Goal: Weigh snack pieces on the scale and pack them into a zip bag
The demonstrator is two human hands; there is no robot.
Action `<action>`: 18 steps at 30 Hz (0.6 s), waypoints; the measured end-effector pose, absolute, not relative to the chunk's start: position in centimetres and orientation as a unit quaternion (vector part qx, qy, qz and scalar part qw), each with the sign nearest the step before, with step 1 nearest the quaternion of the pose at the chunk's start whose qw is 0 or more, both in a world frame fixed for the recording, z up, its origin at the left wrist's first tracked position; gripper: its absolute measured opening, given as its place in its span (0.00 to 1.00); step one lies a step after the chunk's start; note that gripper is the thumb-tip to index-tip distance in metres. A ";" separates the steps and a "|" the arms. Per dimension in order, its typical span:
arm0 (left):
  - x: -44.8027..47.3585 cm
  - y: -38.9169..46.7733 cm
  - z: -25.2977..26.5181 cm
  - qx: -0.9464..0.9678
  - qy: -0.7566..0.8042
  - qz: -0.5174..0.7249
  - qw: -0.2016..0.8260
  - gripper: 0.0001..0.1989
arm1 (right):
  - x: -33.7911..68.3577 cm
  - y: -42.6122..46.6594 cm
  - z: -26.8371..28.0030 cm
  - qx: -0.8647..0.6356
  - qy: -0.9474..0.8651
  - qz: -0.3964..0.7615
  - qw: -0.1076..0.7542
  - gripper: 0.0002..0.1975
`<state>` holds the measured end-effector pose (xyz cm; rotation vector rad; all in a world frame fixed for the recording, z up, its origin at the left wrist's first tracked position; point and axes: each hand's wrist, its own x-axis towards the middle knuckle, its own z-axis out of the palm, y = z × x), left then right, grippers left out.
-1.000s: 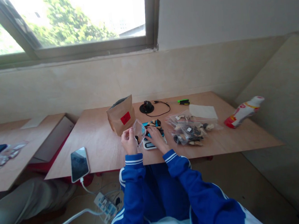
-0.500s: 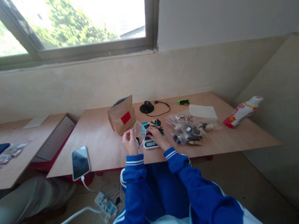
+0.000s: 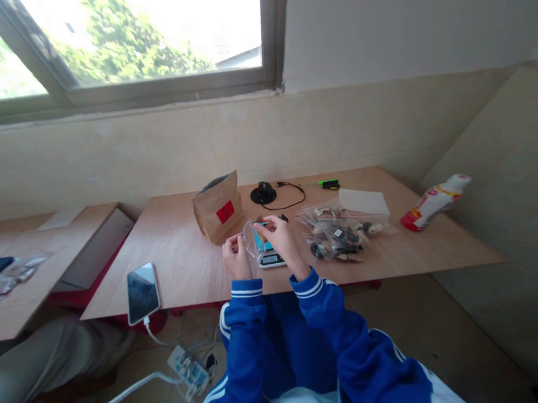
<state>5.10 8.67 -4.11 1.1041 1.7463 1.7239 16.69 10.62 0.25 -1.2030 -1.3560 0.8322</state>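
Observation:
My left hand (image 3: 238, 257) is closed on the edge of a small clear plastic bag (image 3: 250, 243), held upright just left of the scale. My right hand (image 3: 278, 237) pinches a brown, dried-looking piece (image 3: 263, 232) beside the bag's mouth. Beneath the right hand sits a small white digital scale (image 3: 270, 260) with a blue top (image 3: 260, 242). Dark pieces on it show past the fingers, but the hand hides most of that surface.
Behind the hands stands a brown paper pouch (image 3: 217, 210) with a red label. To the right lie filled clear bags (image 3: 339, 233), a white sheet (image 3: 363, 201) and a leaning red-and-white bottle (image 3: 437, 202). A charging phone (image 3: 142, 292) overhangs the left front edge. A black cable (image 3: 297, 200) lies behind.
My right hand has risen from the pieces on the scale and moved toward the bag, with a brown piece in its fingers. My left hand still holds the bag.

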 end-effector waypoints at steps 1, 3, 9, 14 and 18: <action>5.2 8.6 -4.1 0.402 0.632 0.624 0.222 0.17 | 16.5 10.3 0.5 -0.515 -0.585 0.332 0.531 0.15; 5.2 8.6 -4.2 0.404 0.632 0.623 0.221 0.16 | 16.3 9.7 0.8 -0.509 -0.613 0.318 0.515 0.13; 4.9 8.9 -4.7 0.388 0.613 0.642 0.249 0.15 | 16.9 9.7 0.5 -0.435 -0.640 0.365 0.518 0.14; 4.6 9.4 -5.2 0.362 0.618 0.647 0.261 0.15 | 19.4 11.9 -2.3 -0.453 -0.590 0.360 0.563 0.16; 4.1 9.7 -5.6 0.340 0.622 0.655 0.262 0.15 | 20.8 12.8 -5.3 -0.522 -0.698 0.204 0.445 0.12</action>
